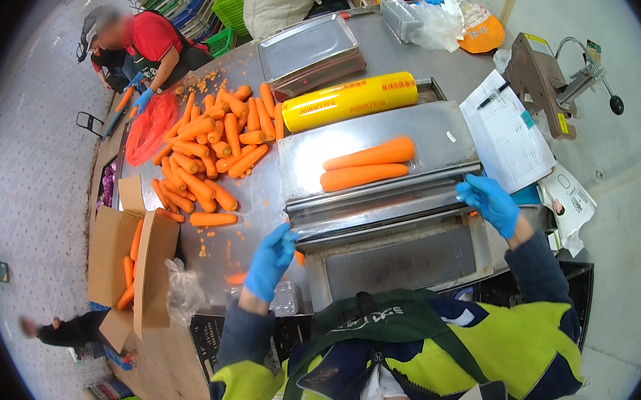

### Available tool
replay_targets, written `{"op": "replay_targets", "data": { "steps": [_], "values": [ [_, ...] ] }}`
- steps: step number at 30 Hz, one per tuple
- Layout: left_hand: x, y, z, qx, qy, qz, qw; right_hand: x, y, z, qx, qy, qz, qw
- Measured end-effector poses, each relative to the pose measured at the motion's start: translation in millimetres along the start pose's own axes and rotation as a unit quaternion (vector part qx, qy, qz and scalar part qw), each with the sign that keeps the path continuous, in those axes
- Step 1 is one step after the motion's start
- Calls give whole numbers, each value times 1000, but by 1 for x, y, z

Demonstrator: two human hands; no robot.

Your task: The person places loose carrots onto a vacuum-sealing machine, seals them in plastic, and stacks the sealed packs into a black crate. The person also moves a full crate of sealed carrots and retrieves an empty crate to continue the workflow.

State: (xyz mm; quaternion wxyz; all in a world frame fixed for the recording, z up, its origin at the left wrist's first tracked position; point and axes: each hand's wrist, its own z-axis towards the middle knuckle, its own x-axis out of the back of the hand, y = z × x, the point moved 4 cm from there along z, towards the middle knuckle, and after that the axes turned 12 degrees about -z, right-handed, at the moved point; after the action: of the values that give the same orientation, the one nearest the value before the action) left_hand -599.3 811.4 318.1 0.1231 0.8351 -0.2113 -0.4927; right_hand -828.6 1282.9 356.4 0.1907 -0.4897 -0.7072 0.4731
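My left hand (268, 261), in a blue glove, pinches the left end of a sheet of clear cling film (376, 212). The film's right end is held by my right hand (490, 204), gloved in blue too. Stretched between both hands, the film crosses the front rollers of a metal film-wrapping machine (441, 128). Two carrots (365, 176) lie side by side on its top plate, just beyond the film. Behind that plate sits a yellow roll of wrapping film (352, 101). A dark flat plate (400, 267) lies between my forearms and the rollers.
Left of the machine, many loose carrots (205, 144) are heaped on the steel table (263, 206). A cardboard box (153, 277) holds more. Stacked metal trays (310, 50) stand behind; written sheets (506, 133) and a brown lever device (542, 85) are right. A person (160, 43) handles carrots across the table.
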Motion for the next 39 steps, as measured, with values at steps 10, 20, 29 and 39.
{"op": "replay_targets", "data": {
  "steps": [10,20,29,39],
  "values": [
    [-143,75,106,-358,-99,676,637,-57,-98,141,299,-29,-480,824],
    [-97,25,79,-293,211,684,634,-45,-20,83,194,88,-459,863],
    [-95,-35,-65,-215,212,658,690,-55,43,-77,140,125,-401,897],
    [-20,-123,-6,-281,232,772,521,-77,129,-17,130,282,-636,707]
  ]
}}
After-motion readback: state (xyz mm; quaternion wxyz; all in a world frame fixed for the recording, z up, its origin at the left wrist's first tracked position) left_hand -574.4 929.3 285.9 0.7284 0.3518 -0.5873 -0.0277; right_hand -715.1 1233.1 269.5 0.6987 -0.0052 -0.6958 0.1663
